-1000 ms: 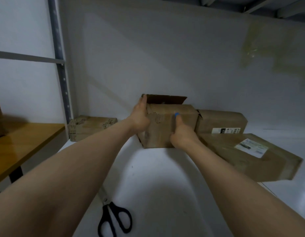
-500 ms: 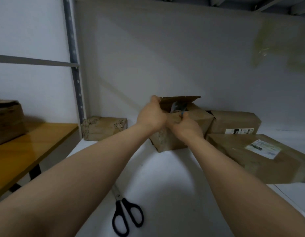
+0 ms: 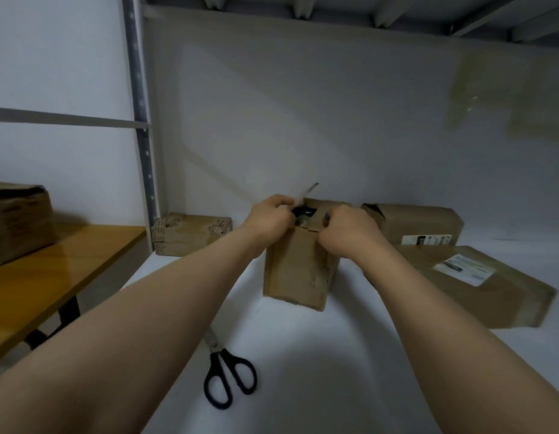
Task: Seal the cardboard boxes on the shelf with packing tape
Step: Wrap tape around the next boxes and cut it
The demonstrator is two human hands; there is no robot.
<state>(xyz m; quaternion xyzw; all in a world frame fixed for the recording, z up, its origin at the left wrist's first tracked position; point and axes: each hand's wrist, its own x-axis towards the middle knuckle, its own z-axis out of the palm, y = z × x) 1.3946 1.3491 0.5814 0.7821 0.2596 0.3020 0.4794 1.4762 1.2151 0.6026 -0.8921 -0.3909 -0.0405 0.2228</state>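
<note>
Since half a second earlier, the hands have been drawn apart from the front of the box top to its two sides, and the small cardboard box [image 3: 298, 264] has been turned so that a narrow face is now presented, standing upright. It is set on the white shelf [image 3: 303, 355], near the middle and towards the back wall. Its brown card is creased and scuffed, and its top is open, with something dark and indistinct seen inside. The left hand [image 3: 273, 219] is held at the left top edge with the fingers curled in tightly; a thin pale flap [image 3: 309, 192], seen edge-on and blurred, rises slantwise from that grip. The right hand [image 3: 350, 231] is closed over the right top edge, the fingers bent round the card there.

Just behind and to the right, a long carton [image 3: 419, 225] is laid on its side, a torn corner at its left end and a white label [image 3: 428, 240] at its lower front. In front of that a flat parcel [image 3: 491, 296] of smooth brown card is laid, bearing a white printed label [image 3: 464, 269]. To the left, against the wall, a low crumpled box [image 3: 190, 233] is seen. Black-handled scissors [image 3: 228, 371] are laid closed on the shelf, nearer the viewer. Beyond the perforated metal upright [image 3: 140, 120], a glossy wooden table [image 3: 52, 270] carries another brown box [image 3: 15, 220].
</note>
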